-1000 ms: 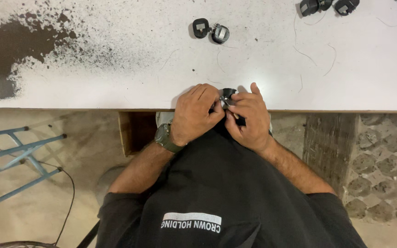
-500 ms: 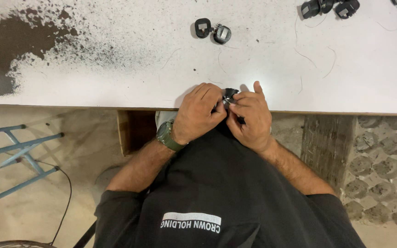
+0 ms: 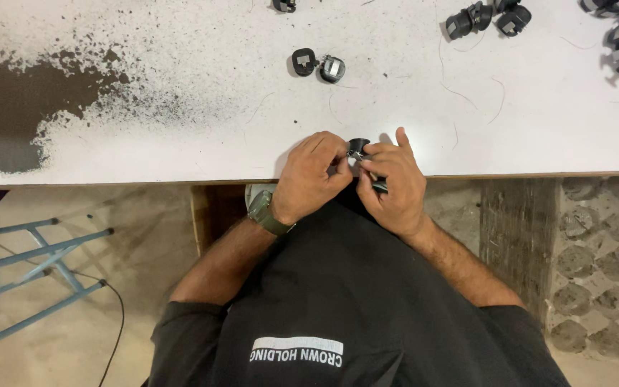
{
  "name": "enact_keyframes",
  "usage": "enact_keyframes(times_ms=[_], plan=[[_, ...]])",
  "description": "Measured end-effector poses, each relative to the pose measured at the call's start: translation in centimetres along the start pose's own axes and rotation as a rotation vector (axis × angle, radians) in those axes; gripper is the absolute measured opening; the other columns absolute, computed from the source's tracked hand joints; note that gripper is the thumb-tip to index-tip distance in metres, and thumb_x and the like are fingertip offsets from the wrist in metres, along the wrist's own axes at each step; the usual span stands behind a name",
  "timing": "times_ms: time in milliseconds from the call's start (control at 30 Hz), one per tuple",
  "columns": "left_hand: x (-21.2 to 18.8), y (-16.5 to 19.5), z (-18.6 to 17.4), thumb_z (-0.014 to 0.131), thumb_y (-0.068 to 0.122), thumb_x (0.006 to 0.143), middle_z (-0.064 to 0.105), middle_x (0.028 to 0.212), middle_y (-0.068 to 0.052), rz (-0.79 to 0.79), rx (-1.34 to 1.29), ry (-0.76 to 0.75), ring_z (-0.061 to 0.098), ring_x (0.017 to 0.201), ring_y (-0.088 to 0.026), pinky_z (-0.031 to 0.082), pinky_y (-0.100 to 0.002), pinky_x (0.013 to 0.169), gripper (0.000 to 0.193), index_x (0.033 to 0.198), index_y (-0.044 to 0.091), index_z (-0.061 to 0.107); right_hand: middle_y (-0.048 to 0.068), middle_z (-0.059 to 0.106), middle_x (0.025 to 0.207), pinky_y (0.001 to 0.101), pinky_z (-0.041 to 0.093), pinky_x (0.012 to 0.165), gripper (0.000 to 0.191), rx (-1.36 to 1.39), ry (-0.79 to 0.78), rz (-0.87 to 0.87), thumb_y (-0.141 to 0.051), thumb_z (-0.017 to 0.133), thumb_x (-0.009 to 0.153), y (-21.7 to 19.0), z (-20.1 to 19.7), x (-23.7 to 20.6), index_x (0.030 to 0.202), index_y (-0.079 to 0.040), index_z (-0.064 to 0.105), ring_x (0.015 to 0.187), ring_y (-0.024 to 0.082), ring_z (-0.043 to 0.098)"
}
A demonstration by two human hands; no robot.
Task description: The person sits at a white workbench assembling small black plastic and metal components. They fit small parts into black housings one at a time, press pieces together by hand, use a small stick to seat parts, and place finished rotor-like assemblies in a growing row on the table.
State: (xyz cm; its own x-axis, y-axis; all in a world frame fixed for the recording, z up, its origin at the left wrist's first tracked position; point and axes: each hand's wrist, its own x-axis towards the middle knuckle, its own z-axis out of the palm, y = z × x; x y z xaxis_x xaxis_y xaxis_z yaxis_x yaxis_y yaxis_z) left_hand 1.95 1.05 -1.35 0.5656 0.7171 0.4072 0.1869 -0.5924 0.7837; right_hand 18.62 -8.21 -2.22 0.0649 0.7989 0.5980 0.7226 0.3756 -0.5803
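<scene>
Small black round part point(image 3: 357, 147) with a hollow top, held at the near edge of the white table point(image 3: 180, 143), left hand point(image 3: 311, 175) and right hand point(image 3: 394, 183) both pinching it with closed fingers, two similar black pieces point(image 3: 318, 64) lying farther up the table

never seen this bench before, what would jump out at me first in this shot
Both hands meet at the near edge of the white table: the left hand and right hand pinch a small black part between the fingertips. To the left, a dark patch where the white surface is worn away fades into speckles. More black parts lie scattered farther back.
</scene>
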Motion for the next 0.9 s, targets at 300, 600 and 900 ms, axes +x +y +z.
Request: enact_keyframes(times_ms=[300, 600, 900], plan=[[0.0, 0.4, -0.2, 0.070, 0.000, 0.083, 0.063, 0.093, -0.011, 0.023, -0.021, 0.000, 0.063, 0.088, -0.032, 0.053, -0.044, 0.078, 0.018, 0.095, 0.004, 0.058, 0.011, 0.067, 0.099, 0.0570, 0.032, 0.127, 0.033, -0.062, -0.048, -0.054, 0.011, 0.078, 0.083, 0.4, 0.0, 0.0, 0.105, -0.005, 0.060, 0.108, 0.029, 0.070], [7.9, -1.7, -3.9, 0.072, 0.061, 0.090, 0.066, 0.076, -0.011, -0.406, 0.560, -0.274, 0.063, 0.065, -0.023, 0.051, -0.042, 0.055, 0.062, 0.102, 0.002, 0.063, 0.010, 0.063, 0.105, 0.0586, 0.025, 0.132, 0.018, -0.110, 0.172, 0.192, 0.001, 0.064, 0.100, 3.0, -3.0, 1.5, 0.115, -0.001, 0.054, 0.090, 0.023, 0.066], [8.3, -1.8, -2.0, 0.077, 0.024, 0.087, 0.067, 0.098, -0.011, -0.094, 0.497, -0.136, 0.063, 0.092, -0.027, 0.051, -0.044, 0.077, 0.032, 0.110, 0.006, 0.064, 0.011, 0.063, 0.107, 0.0600, 0.026, 0.132, 0.016, -0.037, 0.105, 0.184, 0.001, 0.061, 0.100, 2.7, -2.4, 0.3, 0.113, -0.006, 0.058, 0.113, 0.029, 0.064]])
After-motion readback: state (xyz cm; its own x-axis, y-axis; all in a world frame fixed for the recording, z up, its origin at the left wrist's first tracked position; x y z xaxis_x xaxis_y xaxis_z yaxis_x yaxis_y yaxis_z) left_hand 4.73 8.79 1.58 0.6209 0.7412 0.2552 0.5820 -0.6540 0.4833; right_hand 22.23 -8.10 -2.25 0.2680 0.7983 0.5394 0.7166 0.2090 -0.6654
